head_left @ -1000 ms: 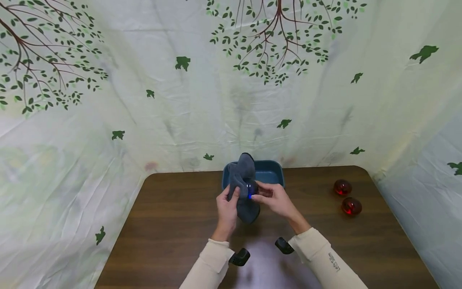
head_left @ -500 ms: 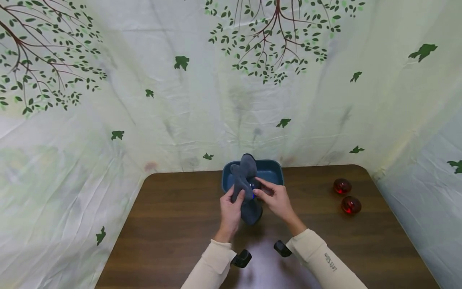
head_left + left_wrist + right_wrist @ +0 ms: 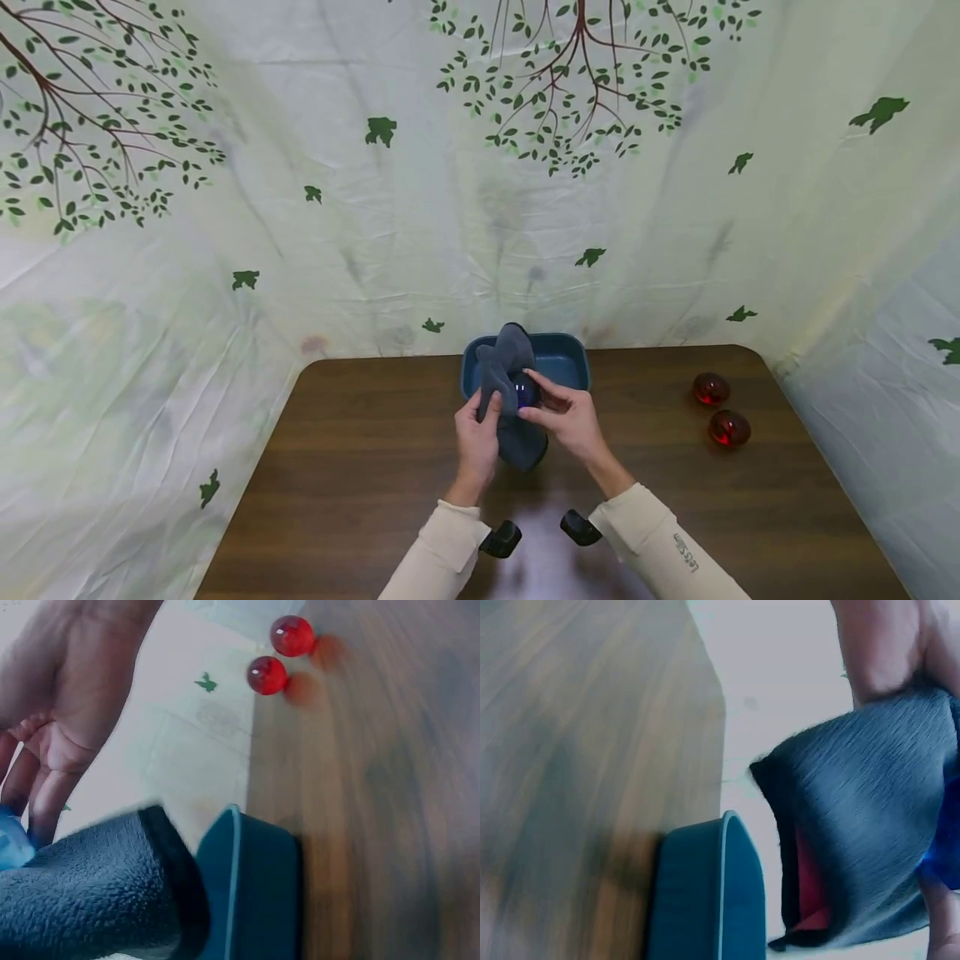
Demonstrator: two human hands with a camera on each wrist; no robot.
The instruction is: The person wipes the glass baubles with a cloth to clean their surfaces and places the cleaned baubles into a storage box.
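Note:
Over the table's far middle, my left hand [image 3: 476,442] grips a dark grey-blue cloth [image 3: 517,437] between thumb and fingers. My right hand [image 3: 570,421] pinches a clear blue ball [image 3: 525,390] at its right side, against the cloth. In the right wrist view the fuzzy cloth [image 3: 862,802] is folded and shows some red inside, with the blue ball [image 3: 949,832] at the right edge. The left wrist view catches only part of the blue ball [image 3: 13,841], by the right hand's fingers. Part of the ball is covered by the cloth.
Just behind the hands stands a blue rectangular tray [image 3: 570,360] at the table's back edge. Two clear red balls [image 3: 711,388] lie on the right of the brown wooden table [image 3: 345,467]. A leaf-patterned sheet [image 3: 480,225] hangs behind.
The cloth has shifted and folded differently around the blue ball. Both hands have moved slightly, and more of the ball shows than half a second ago. Tray and red balls stay put.

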